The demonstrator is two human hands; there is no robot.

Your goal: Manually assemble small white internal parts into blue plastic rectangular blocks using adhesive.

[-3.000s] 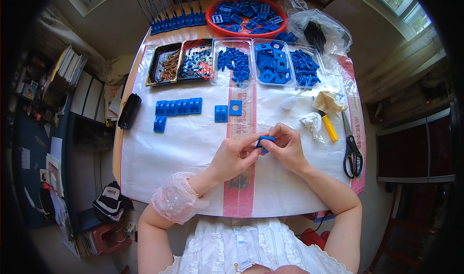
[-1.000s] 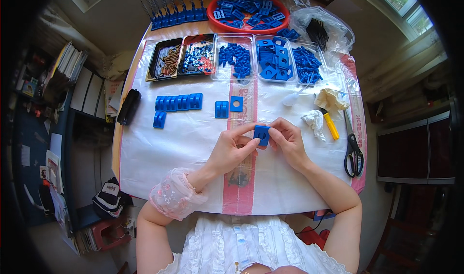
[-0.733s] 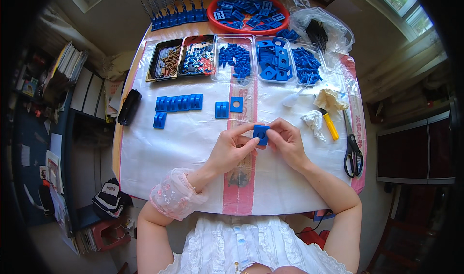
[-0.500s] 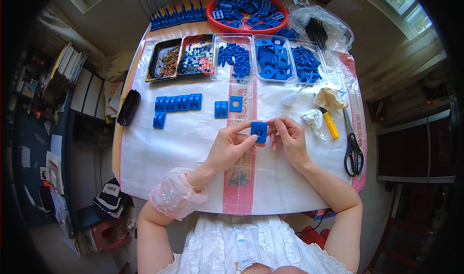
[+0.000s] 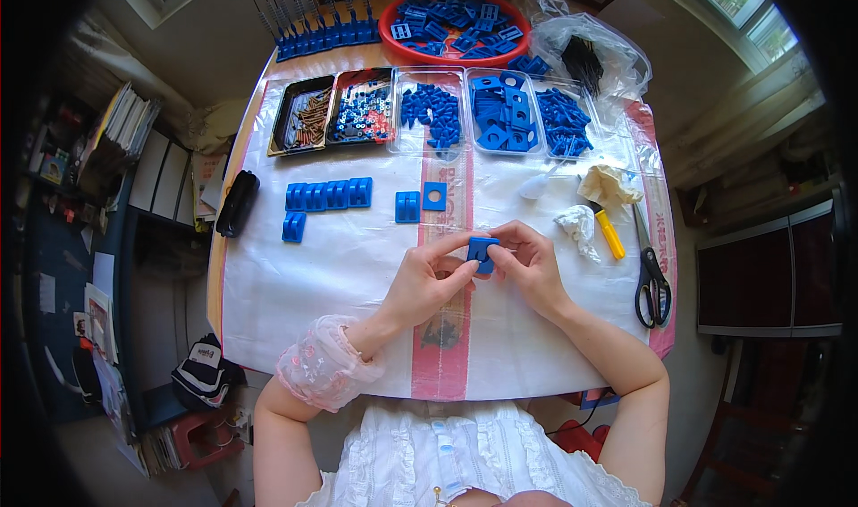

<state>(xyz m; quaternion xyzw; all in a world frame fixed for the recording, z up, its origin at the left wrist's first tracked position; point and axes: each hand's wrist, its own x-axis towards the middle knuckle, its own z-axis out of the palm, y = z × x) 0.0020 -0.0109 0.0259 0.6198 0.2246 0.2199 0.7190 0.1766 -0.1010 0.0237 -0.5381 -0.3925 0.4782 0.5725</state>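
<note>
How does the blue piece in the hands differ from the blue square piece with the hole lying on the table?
The held blue piece is pinched between the left hand and right hand; the square piece with a hole lies flat, untouched. The held one sits nearer the person. Both are blue plastic, similar in size.

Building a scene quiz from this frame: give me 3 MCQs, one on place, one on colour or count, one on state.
1. Where are the scissors?
A. right table edge
B. red bowl
C. left tray

2. What colour is the piece in hand?
A. yellow
B. blue
C. black

3. How is the piece held?
A. lying loose
B. left hand alone
C. between both hands

Key: 1 A, they lie past the yellow tool. 2 B, blue like the tray parts. 3 C, left hand and right hand both pinch it.
</note>
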